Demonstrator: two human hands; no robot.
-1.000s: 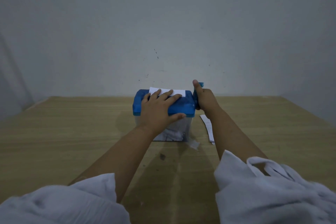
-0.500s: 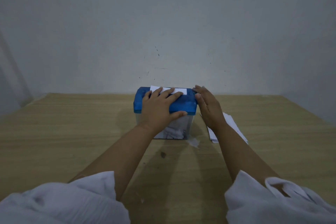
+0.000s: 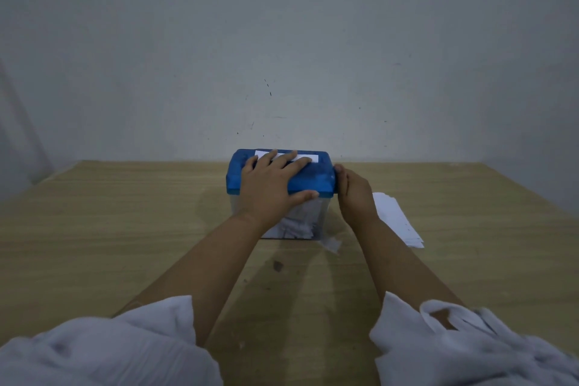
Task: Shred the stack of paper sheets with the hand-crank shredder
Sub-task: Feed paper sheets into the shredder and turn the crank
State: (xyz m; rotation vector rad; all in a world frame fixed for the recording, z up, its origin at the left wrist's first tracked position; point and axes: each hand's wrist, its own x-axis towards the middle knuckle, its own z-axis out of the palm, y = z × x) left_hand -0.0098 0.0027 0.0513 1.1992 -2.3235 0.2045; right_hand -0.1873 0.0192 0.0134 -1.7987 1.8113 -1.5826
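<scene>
I see the left hand (image 3: 272, 185) lying flat, fingers straight, on the blue lid of the hand-crank shredder (image 3: 316, 180), fingertips over the sheet (image 3: 308, 157) standing in the far slot. The right hand (image 3: 355, 197) sits against the lid's right end; the crank is hidden behind it, so I cannot tell whether it grasps anything. The stack of paper sheets (image 3: 396, 219) lies on the counter (image 3: 125, 229), just right of that wrist. My worry: fingers this near the slot could be drawn in with the sheet, and a hard turn under light pressure could tip the clear bin (image 3: 324, 210), where a scrap (image 3: 333, 244) lies beside the near corner
</scene>
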